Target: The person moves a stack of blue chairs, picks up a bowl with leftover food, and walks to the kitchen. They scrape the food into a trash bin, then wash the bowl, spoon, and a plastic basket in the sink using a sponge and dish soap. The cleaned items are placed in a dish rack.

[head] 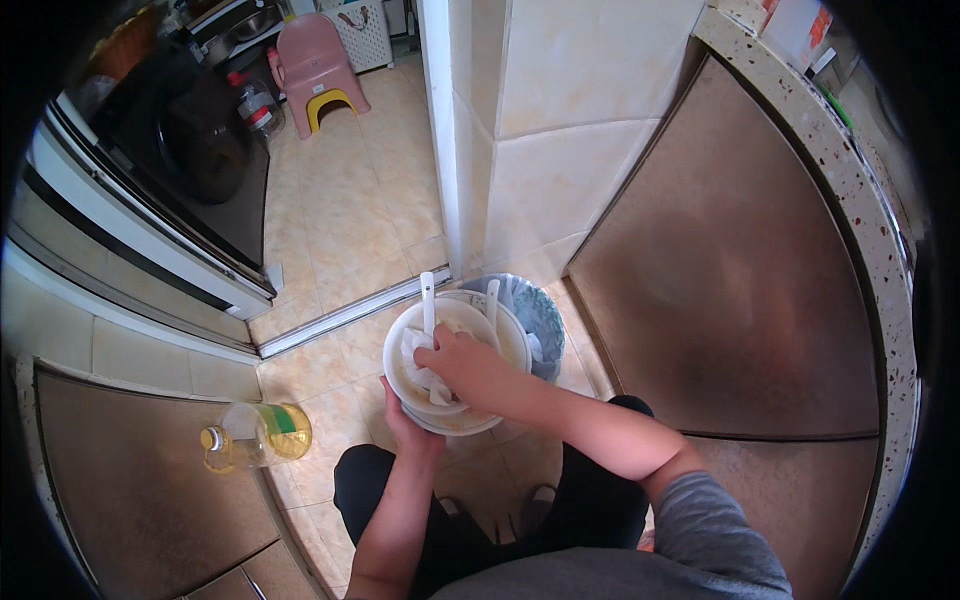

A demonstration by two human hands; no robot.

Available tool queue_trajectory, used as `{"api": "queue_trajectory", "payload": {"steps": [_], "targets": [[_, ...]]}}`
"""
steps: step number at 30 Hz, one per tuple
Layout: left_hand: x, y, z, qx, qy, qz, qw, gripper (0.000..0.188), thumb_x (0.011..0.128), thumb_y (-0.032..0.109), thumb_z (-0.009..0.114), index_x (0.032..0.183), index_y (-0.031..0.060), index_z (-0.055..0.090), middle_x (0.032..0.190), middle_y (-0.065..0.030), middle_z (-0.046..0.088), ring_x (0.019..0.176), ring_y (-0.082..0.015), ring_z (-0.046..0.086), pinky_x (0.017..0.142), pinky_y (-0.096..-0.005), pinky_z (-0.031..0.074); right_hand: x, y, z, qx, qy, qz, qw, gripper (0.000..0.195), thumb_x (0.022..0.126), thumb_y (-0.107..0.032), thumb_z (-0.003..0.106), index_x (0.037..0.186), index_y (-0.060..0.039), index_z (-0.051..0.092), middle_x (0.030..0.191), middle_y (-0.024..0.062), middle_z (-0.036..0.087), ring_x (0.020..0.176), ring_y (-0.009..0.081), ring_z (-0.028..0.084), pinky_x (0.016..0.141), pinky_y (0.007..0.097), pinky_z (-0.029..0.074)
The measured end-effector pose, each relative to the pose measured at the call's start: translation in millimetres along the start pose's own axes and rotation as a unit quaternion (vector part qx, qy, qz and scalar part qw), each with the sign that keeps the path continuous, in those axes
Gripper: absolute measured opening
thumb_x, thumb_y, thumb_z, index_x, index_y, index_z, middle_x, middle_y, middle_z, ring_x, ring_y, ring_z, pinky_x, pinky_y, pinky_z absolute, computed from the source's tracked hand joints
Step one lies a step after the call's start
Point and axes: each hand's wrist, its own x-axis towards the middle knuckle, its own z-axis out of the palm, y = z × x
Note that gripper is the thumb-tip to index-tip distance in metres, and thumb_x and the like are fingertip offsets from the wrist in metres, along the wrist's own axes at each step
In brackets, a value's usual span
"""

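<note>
My left hand point(409, 424) holds a stack of white bowls point(394, 367) from below and the left, over the floor. Crumpled white tissues point(420, 367) lie in the top bowl. My right hand point(457, 364) reaches into that bowl, its fingers at the tissues; whether they pinch one is hard to tell. A white spoon point(428, 300) stands with its handle over the far rim, and another white spoon point(492, 300) leans at the right of the stack. Just beyond the bowls is a trash bin with a bluish liner point(547, 322), partly hidden by them.
A cooking-oil bottle point(281, 433) stands on the floor at left. Brown cabinet doors point(735, 262) flank both sides, under a speckled countertop point(885, 247) at right. A sliding-door track point(352, 315) crosses the floor ahead. Beyond it are a pink stool point(315, 56) and a plastic bottle point(259, 116).
</note>
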Motion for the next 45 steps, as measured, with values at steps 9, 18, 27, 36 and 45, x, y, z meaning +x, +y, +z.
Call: {"api": "queue_trajectory", "payload": {"steps": [9,18,27,36,45], "targets": [[18,-4,-11,0.006,-0.006,0.025,1.0,0.062,0.097,0.054,0.03,0.138,0.0086,0.039,0.138,-0.0107,0.045,0.126,-0.029,0.044,0.106,-0.0431,0.036,-7,37,-42,0.245,0.143,0.034,0.958,0.019,0.067,0.007,0.059,0.082,-0.003,0.067,0.094,0.012,0.059,0.091,0.0309,0.06,0.08,0.0347,0.048],[25,1,-17,0.019,-0.011,0.054,0.998,0.061,0.097,0.053,0.03,0.139,0.0095,0.037,0.139,-0.0109,0.044,0.127,-0.0296,0.043,0.106,-0.0443,0.037,-48,100,-63,0.355,0.345,0.14,0.857,0.023,0.07,0.012,0.061,0.083,-0.0052,0.069,0.093,0.0051,0.062,0.087,0.0164,0.061,0.078,0.0252,0.046],[29,0,-18,0.001,-0.017,0.053,0.998,0.06,0.098,0.053,0.028,0.14,0.0105,0.036,0.14,-0.0108,0.043,0.127,-0.0308,0.043,0.106,-0.0465,0.036,-38,116,-12,0.108,0.257,0.177,0.944,0.032,0.076,-0.007,0.069,0.107,-0.0076,0.066,0.102,0.0111,0.058,0.102,0.0283,0.054,0.088,0.0391,0.045],[26,-11,-19,0.006,-0.018,0.025,1.0,0.06,0.098,0.051,0.029,0.139,0.0072,0.038,0.138,-0.0116,0.044,0.126,-0.028,0.044,0.106,-0.0424,0.036,-1,42,-21,-0.197,0.042,0.044,0.978,0.016,0.071,-0.015,0.068,0.085,-0.0066,0.068,0.1,0.0086,0.058,0.102,0.0267,0.052,0.089,0.0381,0.042],[31,-24,-28,-0.018,-0.064,-0.002,0.998,0.059,0.098,0.053,0.029,0.136,0.01,0.041,0.131,-0.0114,0.05,0.121,-0.0278,0.048,0.102,-0.0449,0.038,3,47,-2,-0.032,0.052,-0.15,0.987,0.006,0.072,-0.014,0.065,0.074,-0.011,0.069,0.114,0.0071,0.06,0.104,0.025,0.053,0.089,0.0352,0.043]]}}
